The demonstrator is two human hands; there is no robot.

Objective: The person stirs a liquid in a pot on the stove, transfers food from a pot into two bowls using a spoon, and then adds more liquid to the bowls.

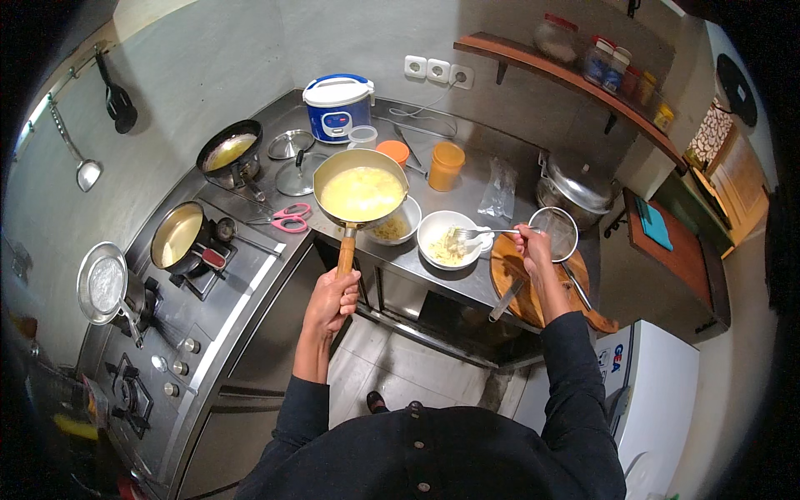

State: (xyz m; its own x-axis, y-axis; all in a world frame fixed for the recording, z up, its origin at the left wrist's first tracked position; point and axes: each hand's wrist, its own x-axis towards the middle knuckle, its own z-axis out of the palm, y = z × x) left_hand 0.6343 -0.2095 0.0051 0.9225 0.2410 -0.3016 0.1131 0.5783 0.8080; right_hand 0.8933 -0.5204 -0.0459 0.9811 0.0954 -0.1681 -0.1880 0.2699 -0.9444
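My left hand (330, 300) grips the wooden handle of a saucepan (359, 194), which holds a bubbly yellow liquid. The pan is held above the counter and partly covers a bowl (406, 219) with yellowish food in it. In my right hand (533, 247) is a metal fork (494, 232), its tines in a white bowl (447, 250) of pale yellow shreds. A white spoon (482, 241) also rests in that bowl. Near my right wrist, a fine-mesh strainer (555, 232) lies over a round wooden board (512, 265), beside a knife (507, 300).
Left of me, a pot (178, 237) and a strainer-topped pot (106, 284) stand on the gas stove (209, 334). A frying pan (231, 153), pink-handled scissors (290, 219) and glass lids sit behind. Further back are a rice cooker (338, 112), an orange container (446, 165) and a large lidded pot (575, 187).
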